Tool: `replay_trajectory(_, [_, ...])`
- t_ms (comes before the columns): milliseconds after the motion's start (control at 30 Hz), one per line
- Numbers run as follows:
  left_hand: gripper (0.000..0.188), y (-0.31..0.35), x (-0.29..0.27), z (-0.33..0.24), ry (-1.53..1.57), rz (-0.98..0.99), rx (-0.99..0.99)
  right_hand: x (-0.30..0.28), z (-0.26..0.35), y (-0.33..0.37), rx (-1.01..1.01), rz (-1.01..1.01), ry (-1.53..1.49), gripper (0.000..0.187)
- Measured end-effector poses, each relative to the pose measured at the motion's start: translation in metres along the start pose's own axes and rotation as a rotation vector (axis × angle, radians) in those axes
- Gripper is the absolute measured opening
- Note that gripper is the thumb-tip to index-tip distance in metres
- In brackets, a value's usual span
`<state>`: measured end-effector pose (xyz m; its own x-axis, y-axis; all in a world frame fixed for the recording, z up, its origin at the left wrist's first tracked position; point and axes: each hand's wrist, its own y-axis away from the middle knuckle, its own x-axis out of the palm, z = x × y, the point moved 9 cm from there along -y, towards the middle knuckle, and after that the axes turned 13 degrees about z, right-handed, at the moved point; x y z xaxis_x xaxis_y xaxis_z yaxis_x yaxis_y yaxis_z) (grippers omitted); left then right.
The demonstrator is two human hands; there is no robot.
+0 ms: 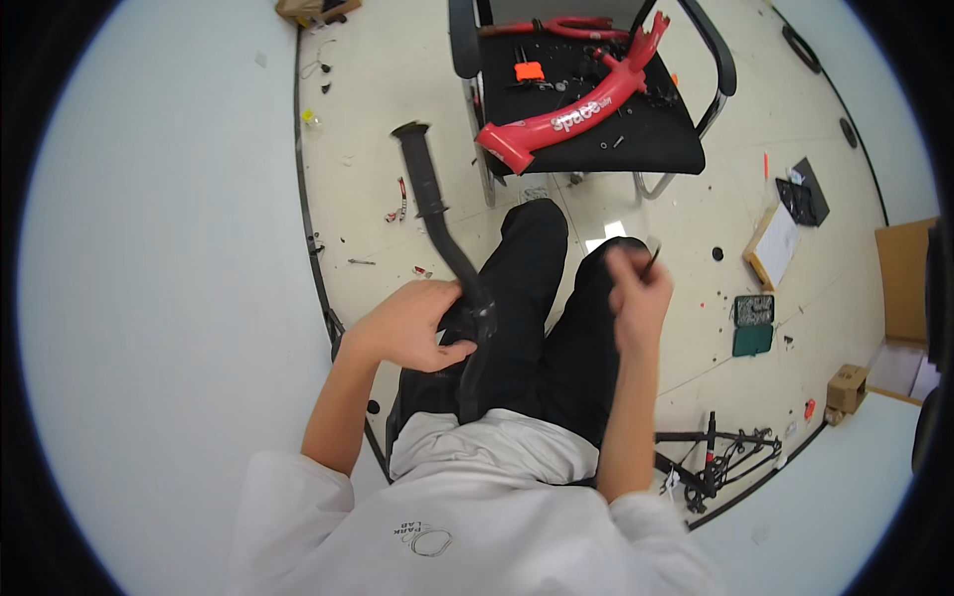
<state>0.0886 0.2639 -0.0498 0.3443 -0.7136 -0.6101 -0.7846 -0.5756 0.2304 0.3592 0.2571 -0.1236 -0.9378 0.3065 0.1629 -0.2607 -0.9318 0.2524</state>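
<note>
A black bicycle handlebar (465, 268) with a ribbed grip at its far end lies across my left thigh, its near end against my white shirt. My left hand (412, 323) holds it near the middle, the thumb on the near side and the fingers partly hidden behind the bar. Above my right knee, my right hand (641, 293) is closed and blurred by motion. A thin dark tool (651, 260) sticks up from its fingers; its exact kind is too blurred to tell.
Ahead, a black armchair (596, 157) carries a red bike frame (586, 111), a red fork (556, 30) and small parts. On the floor to the right lie a green open case (753, 340), a white box (773, 246) and a black bike frame (711, 462). A white wall (179, 298) stands left.
</note>
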Motion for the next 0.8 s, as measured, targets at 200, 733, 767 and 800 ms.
replay_trajectory(200, [0.044,0.040,0.003,-0.080,-0.196,0.039,-0.105,0.045,0.001,0.153,-0.065,0.264,-0.222,0.014])
replay_trajectory(733, [0.046,0.190,-0.004,-0.195,-0.565,-0.441,0.230,0.121,0.089,0.281,-0.749,0.393,-0.158,0.010])
replay_trajectory(767, [0.046,0.189,-0.003,-0.197,-0.509,-0.374,0.220,0.121,0.090,0.284,-0.746,0.410,-0.175,0.010])
replay_trajectory(800, [0.046,0.185,-0.004,-0.197,-0.452,-0.305,0.216,0.121,0.094,0.283,-0.760,0.404,-0.171,0.011])
